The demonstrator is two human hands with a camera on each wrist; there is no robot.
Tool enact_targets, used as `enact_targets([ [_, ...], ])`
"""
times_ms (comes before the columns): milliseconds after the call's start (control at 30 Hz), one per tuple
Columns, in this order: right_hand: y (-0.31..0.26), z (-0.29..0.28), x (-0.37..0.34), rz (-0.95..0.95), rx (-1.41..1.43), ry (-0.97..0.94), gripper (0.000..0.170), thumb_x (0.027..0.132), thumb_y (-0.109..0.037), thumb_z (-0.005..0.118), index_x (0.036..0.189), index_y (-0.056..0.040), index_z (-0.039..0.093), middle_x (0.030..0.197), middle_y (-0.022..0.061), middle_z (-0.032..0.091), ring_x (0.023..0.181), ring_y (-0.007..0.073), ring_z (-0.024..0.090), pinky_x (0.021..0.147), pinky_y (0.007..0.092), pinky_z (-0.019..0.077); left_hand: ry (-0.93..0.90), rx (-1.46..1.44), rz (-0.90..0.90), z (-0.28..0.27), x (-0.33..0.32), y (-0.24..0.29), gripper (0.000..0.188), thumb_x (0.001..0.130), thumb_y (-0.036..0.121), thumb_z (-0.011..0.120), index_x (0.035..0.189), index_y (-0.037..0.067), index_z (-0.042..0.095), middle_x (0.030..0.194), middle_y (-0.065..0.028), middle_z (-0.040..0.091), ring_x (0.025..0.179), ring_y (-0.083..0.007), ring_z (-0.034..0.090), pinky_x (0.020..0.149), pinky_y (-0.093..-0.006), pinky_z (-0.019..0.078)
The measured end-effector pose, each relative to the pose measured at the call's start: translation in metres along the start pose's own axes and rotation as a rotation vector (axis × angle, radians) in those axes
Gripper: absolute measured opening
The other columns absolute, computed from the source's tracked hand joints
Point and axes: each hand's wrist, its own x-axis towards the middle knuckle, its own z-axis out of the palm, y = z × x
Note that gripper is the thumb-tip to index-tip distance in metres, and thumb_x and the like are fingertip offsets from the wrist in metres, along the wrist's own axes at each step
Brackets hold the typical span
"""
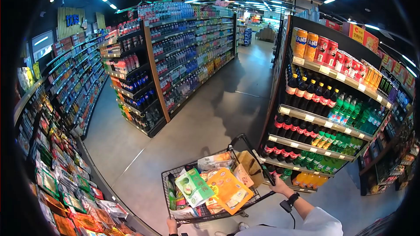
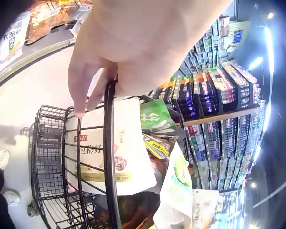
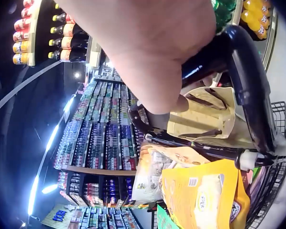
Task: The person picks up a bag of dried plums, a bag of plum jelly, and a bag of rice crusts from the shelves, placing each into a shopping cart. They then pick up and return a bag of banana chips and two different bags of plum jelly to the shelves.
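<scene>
A black wire shopping cart stands in the aisle, heaped with packaged food. My left hand holds its top rail at the near left corner, fingers bent over the wire. At the right end, my right hand grips the cart's black handle; part of the grip is hidden behind the palm. An orange packet lies on top of the load beside a green and white packet. A white pouch shows through the wires below my left hand. Nearest the handle stands an open brown paper bag.
A drink shelf with cola, green bottles and cans rises close at the right. Bagged snacks line the left side. Ahead, another drink shelf borders an aisle floor running to the back of the store.
</scene>
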Motion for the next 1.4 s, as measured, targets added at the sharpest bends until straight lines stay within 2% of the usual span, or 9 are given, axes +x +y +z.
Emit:
enact_targets([
  [200,-0.098,0.030,-0.011,0.212,0.151,-0.050,0.054,0.101,-0.041,0.053,0.136,-0.0027,0.036,0.092,0.0286,0.068,0.075,0.0399,0.072,0.067,0.0489,0.0583,-0.108,-0.207,-0.345,-0.035,0.027,0.016,0.044,0.103,0.019,0.029,0.143,0.015,0.010,0.077,-0.0282,0.062,0.056,-0.0402,0.067,0.043,-0.0490,0.0570],
  [233,-0.110,0.038,-0.005,0.163,0.260,-0.039,0.053,0.105,-0.038,0.047,0.141,-0.0044,0.028,0.069,0.0171,0.060,0.049,0.0322,0.067,0.044,0.0410,0.0587,-0.120,-0.217,-0.353,-0.043,0.038,0.016,0.045,0.104,0.020,0.027,0.144,0.017,0.005,0.076,-0.0292,0.062,0.055,-0.0411,0.067,0.044,-0.0495,0.0564],
  [500,-0.147,0.082,0.103,-0.031,-0.021,-0.012,0.050,0.105,-0.048,0.040,0.135,-0.0086,0.037,0.093,0.0334,0.068,0.087,0.0529,0.066,0.079,0.0605,0.0511,-0.094,-0.152,-0.387,-0.071,0.086,0.008,0.052,0.103,0.034,0.024,0.143,0.006,0.007,0.094,-0.0352,0.063,0.068,-0.0460,0.068,0.053,-0.0502,0.0589],
  [633,-0.175,0.105,0.168,-0.117,-0.126,0.066,0.040,0.106,-0.039,0.044,0.128,-0.0050,0.040,0.077,0.0258,0.067,0.072,0.0433,0.069,0.072,0.0555,0.0521,-0.001,-0.104,-0.445,-0.070,0.092,0.023,0.055,0.103,0.034,0.026,0.145,0.003,0.008,0.096,-0.0352,0.062,0.070,-0.0447,0.068,0.057,-0.0486,0.0598],
  [833,-0.255,0.128,0.261,-0.093,0.049,-0.004,0.039,0.104,-0.041,0.047,0.124,-0.0087,0.044,0.087,0.0307,0.067,0.088,0.0523,0.065,0.074,0.0596,0.0498,0.030,-0.141,-0.478,-0.070,0.112,0.050,0.054,0.102,0.034,0.030,0.141,0.000,0.019,0.102,-0.0374,0.061,0.074,-0.0485,0.068,0.059,-0.0510,0.0599],
  [900,-0.281,0.138,0.296,-0.112,0.122,-0.022,0.037,0.103,-0.038,0.050,0.125,-0.0080,0.045,0.087,0.0297,0.067,0.086,0.0530,0.063,0.072,0.0585,0.0483,-0.230,-0.291,-0.462,-0.101,0.176,-0.001,0.053,0.101,0.035,0.034,0.141,0.002,0.023,0.106,-0.0416,0.060,0.079,-0.0538,0.067,0.063,-0.0554,0.0593],
  [1033,-0.320,0.158,0.361,-0.172,0.173,-0.150,0.045,0.104,-0.044,0.047,0.132,-0.0093,0.045,0.095,0.0289,0.068,0.093,0.0512,0.064,0.079,0.0557,0.0499,-0.072,-0.226,-0.570,-0.100,0.174,0.041,0.056,0.100,0.040,0.039,0.141,0.004,0.028,0.105,-0.0429,0.060,0.079,-0.0562,0.067,0.068,-0.0584,0.0588],
  [1133,-0.353,0.171,0.396,-0.292,0.072,-0.131,0.045,0.105,-0.045,0.045,0.130,-0.0084,0.045,0.080,0.0136,0.066,0.062,0.0266,0.067,0.067,0.0435,0.0526,0.118,-0.168,-0.564,-0.084,0.174,0.086,0.061,0.097,0.045,0.045,0.141,0.005,0.029,0.106,-0.0373,0.060,0.076,-0.0515,0.067,0.067,-0.0567,0.0603],
  [1400,-0.402,0.246,0.480,-0.363,0.141,-0.225,0.049,0.105,-0.048,0.043,0.134,-0.0086,0.043,0.102,0.0286,0.068,0.098,0.0508,0.063,0.082,0.0544,0.0493,0.146,-0.173,-0.548,-0.102,0.228,0.130,0.063,0.095,0.045,0.048,0.140,0.005,0.028,0.107,-0.0339,0.058,0.075,-0.0481,0.066,0.067,-0.0560,0.0610],
])
